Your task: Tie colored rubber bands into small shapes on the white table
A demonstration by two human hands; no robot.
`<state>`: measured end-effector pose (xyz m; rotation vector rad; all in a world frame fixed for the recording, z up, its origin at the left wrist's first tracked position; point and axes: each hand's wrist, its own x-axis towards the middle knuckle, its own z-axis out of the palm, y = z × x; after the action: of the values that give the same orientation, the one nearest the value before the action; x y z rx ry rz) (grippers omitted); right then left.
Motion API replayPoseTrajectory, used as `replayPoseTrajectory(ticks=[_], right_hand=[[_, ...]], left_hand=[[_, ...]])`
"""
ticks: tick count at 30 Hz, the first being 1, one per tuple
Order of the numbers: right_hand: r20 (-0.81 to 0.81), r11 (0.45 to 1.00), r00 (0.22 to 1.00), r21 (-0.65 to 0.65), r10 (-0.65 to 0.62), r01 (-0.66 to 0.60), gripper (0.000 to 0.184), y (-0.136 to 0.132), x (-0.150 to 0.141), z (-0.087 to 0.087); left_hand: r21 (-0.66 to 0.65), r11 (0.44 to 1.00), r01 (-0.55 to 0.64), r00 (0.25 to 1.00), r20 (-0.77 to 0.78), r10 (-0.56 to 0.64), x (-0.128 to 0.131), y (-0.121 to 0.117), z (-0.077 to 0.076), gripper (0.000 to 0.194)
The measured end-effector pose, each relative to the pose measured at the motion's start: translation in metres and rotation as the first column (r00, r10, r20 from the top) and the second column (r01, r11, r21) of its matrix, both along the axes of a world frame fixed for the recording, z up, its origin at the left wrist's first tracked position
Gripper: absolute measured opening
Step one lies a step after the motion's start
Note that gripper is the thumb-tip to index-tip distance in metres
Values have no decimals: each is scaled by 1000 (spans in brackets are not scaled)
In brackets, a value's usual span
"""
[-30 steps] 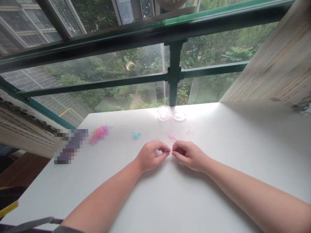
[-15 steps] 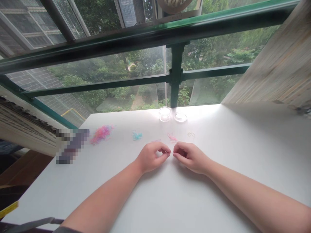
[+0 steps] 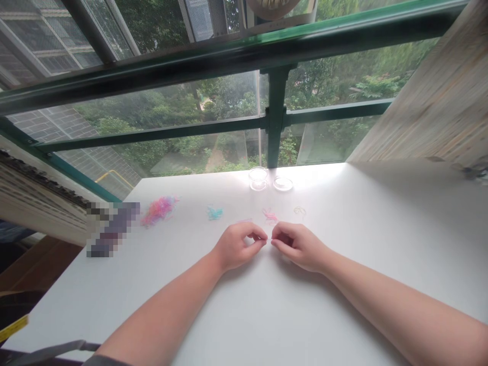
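Over the middle of the white table, my left hand [image 3: 240, 246] is closed in a pinch, thumb against forefinger. Facing it a finger's width away, my right hand [image 3: 297, 246] pinches in the same way. Whatever sits between the fingertips is too small to name. Just beyond the hands lies a small pink pile [image 3: 270, 215] of thin, band-like pieces. A few pale yellowish loops [image 3: 300, 210] are to its right, and a turquoise pile [image 3: 214, 212] is to its left. Some faint lilac pieces [image 3: 244, 220] show partly behind my left hand.
A larger heap of mixed pink, orange and purple pieces [image 3: 160, 210] lies at the far left. By the window stand a clear round container [image 3: 258, 179] and a clear lid [image 3: 282, 183]. A blurred-out item [image 3: 113, 230] rests at the table's left edge. Green window bars [image 3: 276, 117] border the back.
Both hands hold almost the same pinched pose and place. The piles and the clear container have not moved; the view has shifted very slightly.
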<state>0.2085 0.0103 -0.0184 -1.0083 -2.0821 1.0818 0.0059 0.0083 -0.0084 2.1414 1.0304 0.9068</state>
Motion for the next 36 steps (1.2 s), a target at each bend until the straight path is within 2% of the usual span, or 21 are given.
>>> replayPoseTrajectory(ticks=[36], right_hand=[[38, 1000, 999, 13, -1, 0, 6, 1, 0, -1]], left_hand=[[-49, 998, 26, 998, -48, -28, -1, 0, -1, 9]])
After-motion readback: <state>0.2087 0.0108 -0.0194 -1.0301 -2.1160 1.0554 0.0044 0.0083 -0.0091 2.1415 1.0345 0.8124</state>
